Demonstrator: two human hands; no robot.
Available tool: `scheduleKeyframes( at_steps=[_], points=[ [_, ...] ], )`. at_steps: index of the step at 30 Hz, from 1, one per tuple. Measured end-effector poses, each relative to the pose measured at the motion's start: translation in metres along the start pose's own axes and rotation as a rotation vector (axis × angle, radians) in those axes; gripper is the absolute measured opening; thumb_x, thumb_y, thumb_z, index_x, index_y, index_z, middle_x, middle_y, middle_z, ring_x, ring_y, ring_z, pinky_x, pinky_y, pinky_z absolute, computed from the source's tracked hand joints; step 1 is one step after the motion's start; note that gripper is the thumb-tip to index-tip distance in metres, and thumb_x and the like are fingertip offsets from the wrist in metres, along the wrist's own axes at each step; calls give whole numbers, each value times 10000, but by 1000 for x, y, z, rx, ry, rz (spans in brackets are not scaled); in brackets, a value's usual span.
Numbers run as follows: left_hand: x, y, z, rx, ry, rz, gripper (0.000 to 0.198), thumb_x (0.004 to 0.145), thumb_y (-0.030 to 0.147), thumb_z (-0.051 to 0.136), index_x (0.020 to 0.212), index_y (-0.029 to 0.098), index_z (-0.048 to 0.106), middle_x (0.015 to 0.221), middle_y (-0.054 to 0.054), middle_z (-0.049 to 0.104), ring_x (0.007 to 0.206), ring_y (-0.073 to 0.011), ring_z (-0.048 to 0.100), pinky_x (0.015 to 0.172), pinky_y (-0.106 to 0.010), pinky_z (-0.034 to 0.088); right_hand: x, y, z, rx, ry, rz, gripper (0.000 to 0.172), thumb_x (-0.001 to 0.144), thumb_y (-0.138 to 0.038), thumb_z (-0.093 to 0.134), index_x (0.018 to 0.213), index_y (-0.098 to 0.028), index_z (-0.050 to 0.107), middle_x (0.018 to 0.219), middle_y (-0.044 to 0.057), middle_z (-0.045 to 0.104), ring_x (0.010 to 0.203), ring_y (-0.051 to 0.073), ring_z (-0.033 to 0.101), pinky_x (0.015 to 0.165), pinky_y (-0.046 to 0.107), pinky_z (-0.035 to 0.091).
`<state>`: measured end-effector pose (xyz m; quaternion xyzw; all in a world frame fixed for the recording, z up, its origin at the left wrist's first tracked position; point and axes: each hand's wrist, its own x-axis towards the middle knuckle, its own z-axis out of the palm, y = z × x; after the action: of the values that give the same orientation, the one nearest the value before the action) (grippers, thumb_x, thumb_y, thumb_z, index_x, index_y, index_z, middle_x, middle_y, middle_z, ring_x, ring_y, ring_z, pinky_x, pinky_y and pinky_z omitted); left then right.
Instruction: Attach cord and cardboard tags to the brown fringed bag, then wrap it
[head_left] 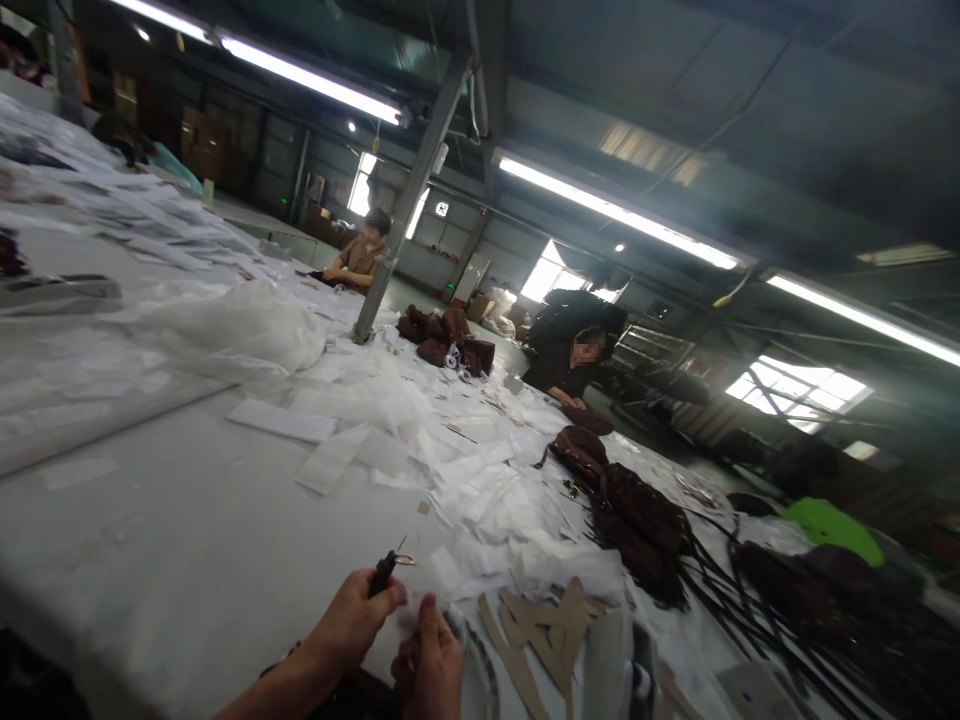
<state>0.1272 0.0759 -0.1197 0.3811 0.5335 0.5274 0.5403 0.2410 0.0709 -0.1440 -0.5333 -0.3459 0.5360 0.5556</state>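
My left hand (352, 618) is closed round a short dark strap end (383, 574), which points up out of the fist. A gold-coloured metal ring or clasp (406, 560) shows at its tip. Close beside it, at the bottom of the view, my right hand (431, 658) is closed with thumb and fingers pressed together. Whatever it grips, if anything, is hidden. Beneath both hands some dark material can be partly seen at the lower edge.
Card pieces (551, 635) lie right of my hands. White sheets and clear plastic (495, 490) cover the table (202, 540). Dark brown bags (645, 520) with long straps line the right side. Two people (566, 370) sit across, near a metal post (409, 200).
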Motion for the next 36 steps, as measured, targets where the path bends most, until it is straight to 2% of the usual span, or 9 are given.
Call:
scheduleKeyframes(
  at_steps=[3, 7, 10, 13, 18, 20, 25, 31, 36],
  points=[
    [-6, -6, 3, 87, -25, 64, 397, 652, 551, 589, 587, 162, 536, 530, 31, 430, 539, -134, 389, 520, -255, 312, -11, 1, 2, 166, 26, 192, 595, 456, -644, 785, 700, -146, 570, 421, -115, 375, 362, 12, 289, 358, 135, 215],
    [-14, -12, 5, 198, -38, 145, 455, 753, 585, 495, 563, 172, 484, 519, 36, 393, 521, -120, 356, 504, -255, 281, -23, -10, 3, 303, 48, 274, 594, 317, -568, 856, 570, -156, 511, 389, -121, 373, 360, 14, 316, 353, 135, 248],
    [-18, -10, 6, 213, -63, 156, 510, 740, 646, 491, 547, 175, 466, 513, 36, 395, 510, -114, 362, 491, -249, 284, -29, -21, 2, 380, 3, 304, 562, 288, -508, 883, 528, -148, 525, 389, -94, 438, 372, 26, 363, 363, 148, 286],
    [-17, -4, 2, 176, -123, 92, 594, 678, 748, 485, 612, 159, 528, 458, 64, 354, 440, -92, 325, 438, -228, 264, -35, -29, -4, 463, 0, 306, 514, 316, -460, 897, 563, -140, 579, 450, -52, 546, 415, 49, 438, 391, 161, 339],
    [-21, 12, -14, 79, -257, -65, 797, 621, 854, 403, 949, 152, 590, 387, 134, 210, 315, -56, 142, 335, -202, 119, -38, -31, -18, 567, 47, 363, 485, 336, -414, 909, 627, -163, 612, 589, -27, 644, 509, 91, 538, 467, 201, 430],
    [-28, 22, -18, 87, -321, -60, 701, 665, 796, 463, 909, 154, 598, 383, 131, 231, 303, -50, 161, 322, -191, 118, -38, -30, -22, 593, 20, 375, 475, 358, -406, 909, 653, -164, 626, 629, -17, 662, 529, 99, 556, 478, 209, 440],
    [-45, 39, -19, 185, -503, -8, 512, 760, 640, 537, 808, 135, 609, 483, 45, 491, 351, -64, 393, 352, -169, 235, -37, -27, -28, 647, -41, 358, 419, 454, -382, 893, 702, -157, 642, 633, -16, 661, 539, 96, 568, 491, 203, 445],
    [-40, 29, -20, 180, -508, 58, 448, 787, 566, 553, 844, 129, 633, 446, 91, 320, 385, -59, 243, 379, -193, 176, -34, -16, -33, 690, -45, 286, 338, 616, -393, 820, 795, -159, 655, 698, 14, 695, 571, 107, 596, 512, 210, 461],
    [-41, 32, -18, 195, -485, 85, 389, 744, 492, 618, 696, 110, 673, 581, 25, 467, 562, -98, 375, 533, -207, 320, -34, -15, -32, 681, -118, 266, 316, 648, -385, 801, 811, -148, 670, 734, 33, 701, 596, 115, 603, 518, 209, 461]
  ],
)
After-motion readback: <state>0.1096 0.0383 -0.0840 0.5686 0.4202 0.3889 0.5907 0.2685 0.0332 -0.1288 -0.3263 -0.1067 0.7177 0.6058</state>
